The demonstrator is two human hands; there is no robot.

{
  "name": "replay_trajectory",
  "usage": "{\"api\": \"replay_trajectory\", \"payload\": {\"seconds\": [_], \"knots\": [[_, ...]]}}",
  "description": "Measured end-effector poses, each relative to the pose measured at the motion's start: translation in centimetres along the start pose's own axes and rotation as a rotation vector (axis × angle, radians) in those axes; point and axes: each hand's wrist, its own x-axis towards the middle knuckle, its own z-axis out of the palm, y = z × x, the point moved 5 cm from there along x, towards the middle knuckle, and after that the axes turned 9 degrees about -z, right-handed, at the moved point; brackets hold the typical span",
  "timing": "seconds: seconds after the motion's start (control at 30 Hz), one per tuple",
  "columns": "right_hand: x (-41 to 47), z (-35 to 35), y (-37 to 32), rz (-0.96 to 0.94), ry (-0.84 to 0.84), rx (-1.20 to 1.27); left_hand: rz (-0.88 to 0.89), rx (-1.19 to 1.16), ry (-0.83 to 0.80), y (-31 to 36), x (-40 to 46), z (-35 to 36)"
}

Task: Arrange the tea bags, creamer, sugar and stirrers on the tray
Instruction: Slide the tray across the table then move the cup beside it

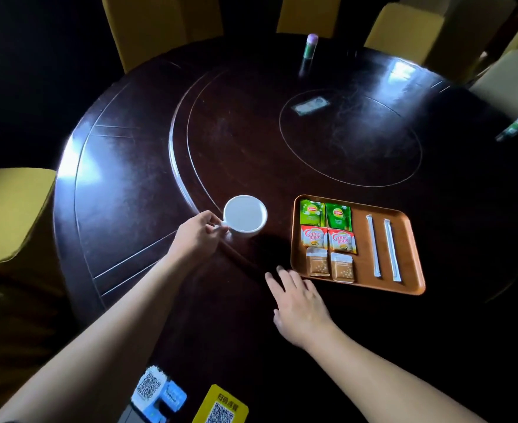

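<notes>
An orange tray (pixel 410 257) lies on the dark round table, right of centre. On it sit two green tea bags (pixel 325 214), two red-and-white creamer packets (pixel 328 238), two brown sugar packets (pixel 329 265) and two white wrapped stirrers (pixel 383 248), in neat rows. Left of the tray stands a white cup (pixel 245 215). My left hand (pixel 198 235) pinches the cup's handle. My right hand (pixel 299 303) lies flat on the table with fingers spread, just off the tray's near left corner, holding nothing.
Yellow-covered chairs (pixel 13 215) ring the table (pixel 129 166). A green bottle with a pink cap (pixel 309 45) stands at the far side, a card (pixel 311 104) lies at the centre. QR-code stands (pixel 221 407) sit at the near edge. Another bottle (pixel 515 127) lies far right.
</notes>
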Motion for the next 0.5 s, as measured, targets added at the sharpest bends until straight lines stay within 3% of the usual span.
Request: {"api": "replay_trajectory", "payload": {"seconds": [0.5], "knots": [[-0.2, 0.7, 0.3, -0.022, 0.015, 0.007, 0.043, 0.020, -0.086, 2.1, 1.4, 4.8]]}}
